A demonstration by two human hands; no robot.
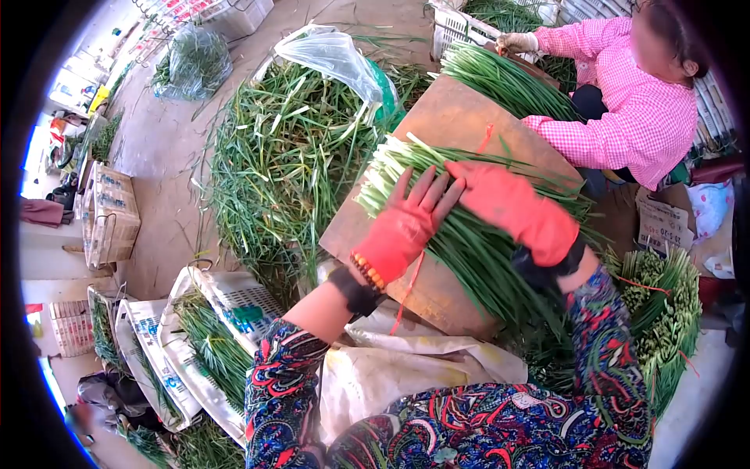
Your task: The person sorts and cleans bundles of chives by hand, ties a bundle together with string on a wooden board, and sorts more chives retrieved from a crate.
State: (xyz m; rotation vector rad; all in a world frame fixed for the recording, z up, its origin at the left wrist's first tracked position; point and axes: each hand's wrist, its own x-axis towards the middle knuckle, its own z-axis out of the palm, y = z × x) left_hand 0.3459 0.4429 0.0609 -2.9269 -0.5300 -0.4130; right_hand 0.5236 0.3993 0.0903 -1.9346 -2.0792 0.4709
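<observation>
A bunch of green stalks with pale ends (pixel 469 250) lies across a brown board (pixel 355 227). My left hand (pixel 406 227), in a red glove with darker fingertips, rests on the pale end of the bunch with its fingers spread. My right hand (pixel 519 207), also red-gloved, lies over the middle of the bunch, its fingertips close to my left fingers; its fingers look pressed together, and what is under them is hidden. A red tie (pixel 406 293) runs out from under the bunch near my left wrist, and another red strand shows beyond it.
Across the board a person in a pink checked shirt (pixel 625 125) handles another green bunch (pixel 500 78). Loose leaves (pixel 273 156) are heaped at the left. Filled white crates (pixel 160 352) stand lower left. Tied bunches (pixel 664 313) stand at the right.
</observation>
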